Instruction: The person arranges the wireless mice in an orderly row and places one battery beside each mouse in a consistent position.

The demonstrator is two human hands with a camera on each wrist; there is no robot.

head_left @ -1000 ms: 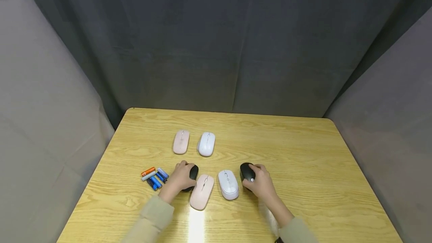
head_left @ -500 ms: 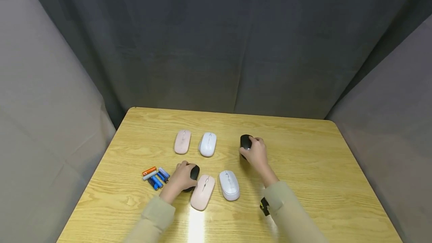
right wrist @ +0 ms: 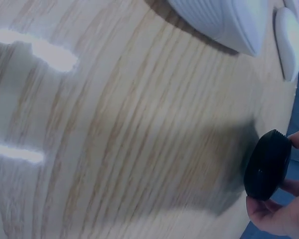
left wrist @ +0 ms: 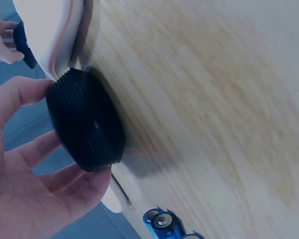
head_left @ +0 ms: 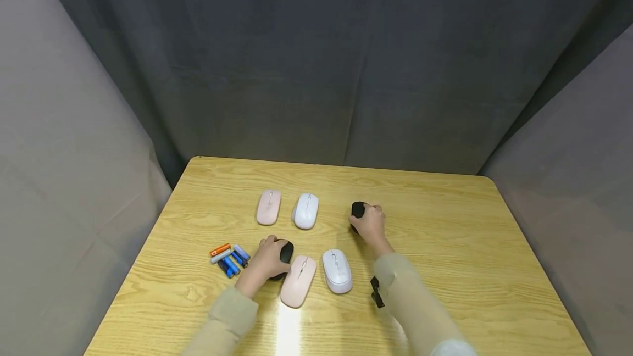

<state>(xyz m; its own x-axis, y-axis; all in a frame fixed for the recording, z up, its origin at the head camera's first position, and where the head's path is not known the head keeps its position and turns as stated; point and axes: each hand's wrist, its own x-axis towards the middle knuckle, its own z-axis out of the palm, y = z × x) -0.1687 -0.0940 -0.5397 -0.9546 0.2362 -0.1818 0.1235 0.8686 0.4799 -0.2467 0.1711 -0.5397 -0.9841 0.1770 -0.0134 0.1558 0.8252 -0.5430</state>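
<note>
My left hand (head_left: 267,260) grips a black computer mouse (left wrist: 85,122) by its two sides, thumb on one and fingers on the other. Right beside that mouse lies a pink mouse (head_left: 298,282). Farther back on the right, my right hand (head_left: 371,224) holds a second black mouse (right wrist: 267,166) between thumb and fingers, close over the tabletop. A white mouse (head_left: 337,271) lies between the two arms, nearer the front. Part of each black mouse is covered by the hand in the head view.
Several batteries (head_left: 229,260), blue, orange and grey, lie in a group left of my left hand. Behind them a pink mouse (head_left: 269,207) and a white mouse (head_left: 305,211) stand side by side. Grey curtains (head_left: 316,70) rise behind the wooden table (head_left: 445,235).
My right hand has carried its black mouse from beside the front white mouse to the back, level with the rear pair. The left hand stays in place on its mouse.
</note>
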